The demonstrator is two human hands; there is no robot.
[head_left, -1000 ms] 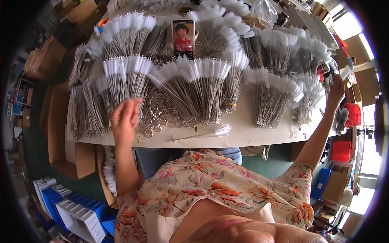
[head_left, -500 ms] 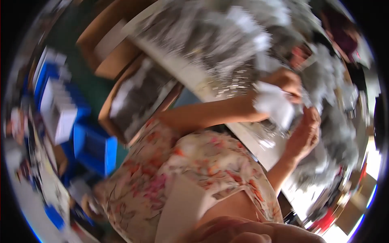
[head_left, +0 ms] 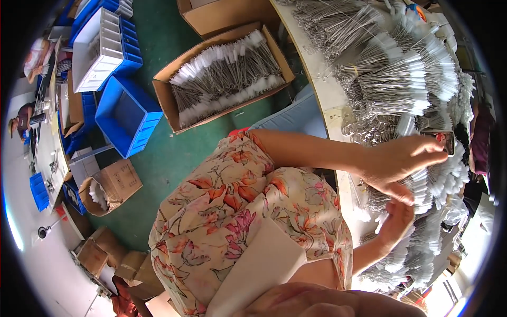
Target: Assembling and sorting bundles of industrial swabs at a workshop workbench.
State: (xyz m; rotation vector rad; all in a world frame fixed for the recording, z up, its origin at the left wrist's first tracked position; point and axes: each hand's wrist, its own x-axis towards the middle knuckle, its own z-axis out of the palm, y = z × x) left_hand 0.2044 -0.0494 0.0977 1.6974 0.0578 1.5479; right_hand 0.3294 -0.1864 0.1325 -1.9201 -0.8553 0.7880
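Note:
Large heaps of thin wire brushes (head_left: 393, 79) with white bristly ends and looped wire stems cover the table (head_left: 330, 98) on the right. My left hand (head_left: 393, 158) is over these heaps with its fingers apart, and I see nothing in it. Close to its fingertips lies a small dark item with a red patch (head_left: 446, 140), its kind unclear. My right hand (head_left: 396, 224) is just below, its fingers bent and pressed together near the left thumb. Whatever it may hold is hidden.
An open cardboard box (head_left: 165, 103) full of similar brushes stands left of the table. Farther left are a blue bin (head_left: 141, 138), a white crate (head_left: 111, 58) and a smaller carton (head_left: 124, 182). Another carton (head_left: 227, 18) is at the top.
My view has turned and sharpened. The white piece seen near my hands before no longer shows there. My left fingers have spread; my hands remain close together.

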